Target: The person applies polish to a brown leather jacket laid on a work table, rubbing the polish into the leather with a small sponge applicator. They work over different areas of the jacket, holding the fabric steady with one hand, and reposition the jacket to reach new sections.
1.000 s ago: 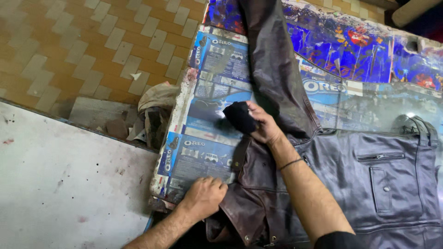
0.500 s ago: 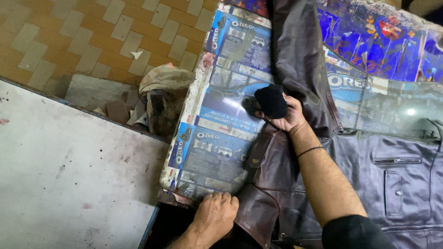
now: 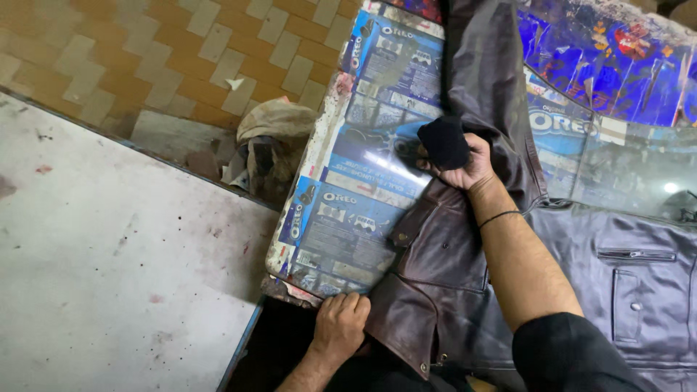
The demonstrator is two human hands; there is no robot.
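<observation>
A dark brown leather jacket (image 3: 435, 290) lies spread on a worktable covered with blue printed packaging under a glossy sheet (image 3: 363, 181). One sleeve (image 3: 486, 80) stretches away toward the far edge. My right hand (image 3: 468, 163) grips a black cloth pad (image 3: 444, 141) and presses it near the sleeve's shoulder. My left hand (image 3: 340, 327) rests fingers curled on the jacket's lower edge at the table's near corner, pinning it down. A chest pocket with a zip (image 3: 639, 283) shows at the right.
A grey-white stained board (image 3: 109, 276) lies at the left, lower than the table. Crumpled rags and scraps (image 3: 268, 145) sit on the tan tiled floor (image 3: 145, 51) between board and table. More blue wrapping (image 3: 617, 72) covers the far right.
The view has shifted, so the table sits further right and closer. My right hand with the pad has stayed at the shoulder seam. My left hand has slid down to the table's near corner.
</observation>
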